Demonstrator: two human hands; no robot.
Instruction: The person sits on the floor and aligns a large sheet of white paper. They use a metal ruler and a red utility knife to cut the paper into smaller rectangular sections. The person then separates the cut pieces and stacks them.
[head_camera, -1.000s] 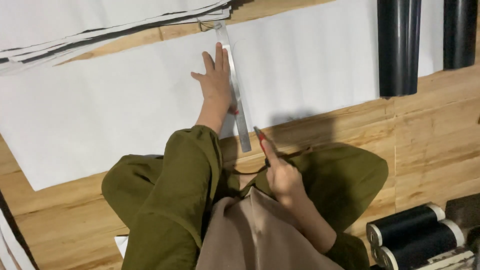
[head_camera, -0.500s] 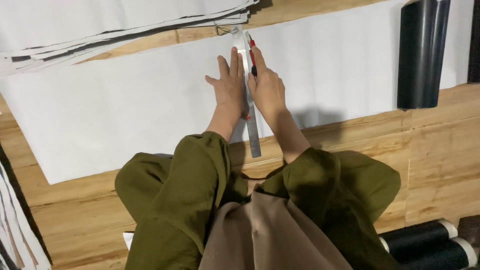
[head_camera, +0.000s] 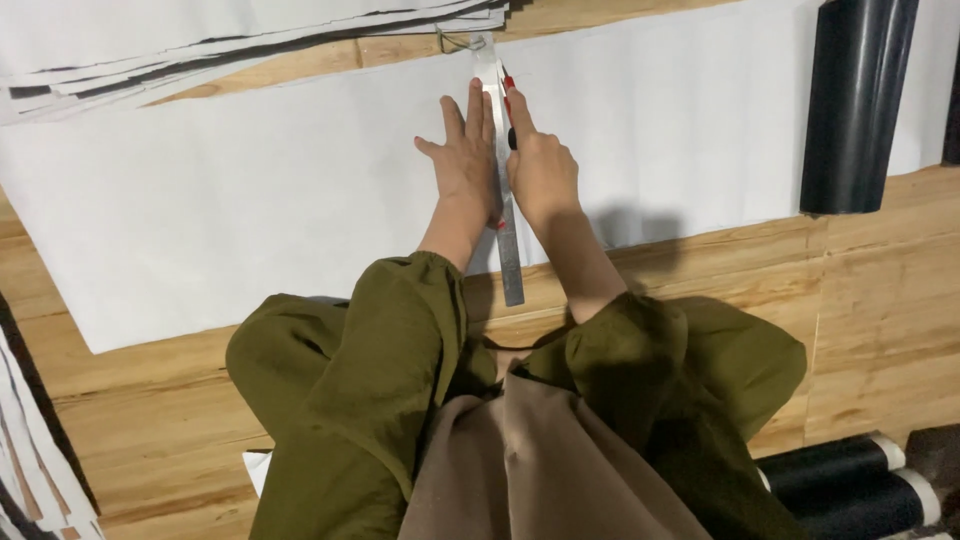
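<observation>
The white sheet lay across the wooden floor. My left hand pressed flat and open on the metal ruler to keep it steady. My right hand gripped a red knife against the ruler's edge, near the sheet's far edge.

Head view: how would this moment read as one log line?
left hand flat on metal ruler | right hand holds cutter | white paper sheet

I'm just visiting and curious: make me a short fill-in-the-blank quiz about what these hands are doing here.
1. The left hand presses flat on a metal ____.
2. The right hand holds a red-tipped cutter against the ruler's ____ edge.
3. The ruler lies across a large sheet of ____ paper.

Missing words: ruler; right; white
</observation>
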